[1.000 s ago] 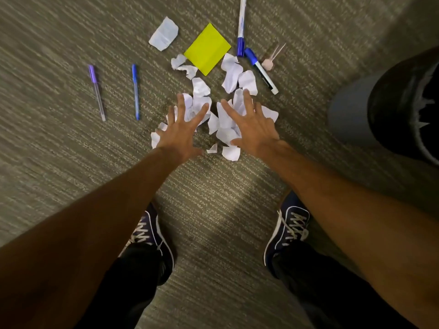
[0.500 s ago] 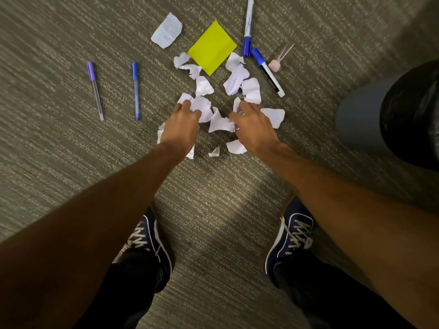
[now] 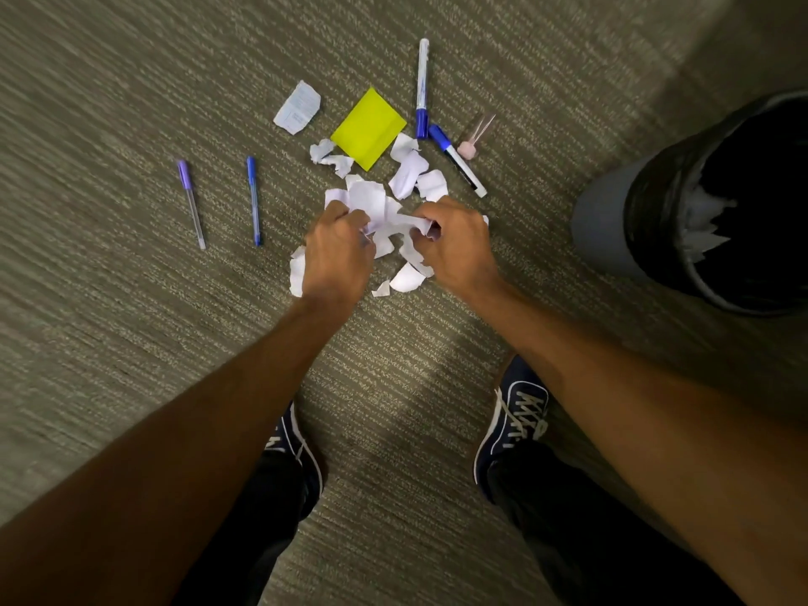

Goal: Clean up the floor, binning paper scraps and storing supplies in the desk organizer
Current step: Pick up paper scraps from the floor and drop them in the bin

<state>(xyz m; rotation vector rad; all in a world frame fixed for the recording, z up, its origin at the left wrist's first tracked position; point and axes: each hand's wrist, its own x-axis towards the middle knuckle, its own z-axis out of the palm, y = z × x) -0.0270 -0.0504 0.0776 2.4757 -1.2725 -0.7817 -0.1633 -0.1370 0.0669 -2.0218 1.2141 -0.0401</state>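
Note:
White paper scraps (image 3: 379,207) lie bunched on the carpet between my hands. My left hand (image 3: 336,251) and my right hand (image 3: 454,244) are both curled shut on the scraps, pressing them together. More scraps (image 3: 413,174) lie loose just beyond, and a few (image 3: 406,279) lie near my wrists. A yellow sticky-note pad (image 3: 368,129) sits behind the pile. A purple pen (image 3: 191,203) and a blue pen (image 3: 253,199) lie to the left. Two blue-capped markers (image 3: 422,87) (image 3: 457,160) lie to the right of the pad.
A grey bin with a black liner (image 3: 612,220) stands at the right, with paper inside. A printed slip (image 3: 298,107) lies at the back left of the pad. A small pink-ended item (image 3: 468,147) rests by the markers. My shoes (image 3: 511,426) stand on the carpet below.
My hands went from spread flat over the scraps to curled fists, raking the paper inward into one bunch between them.

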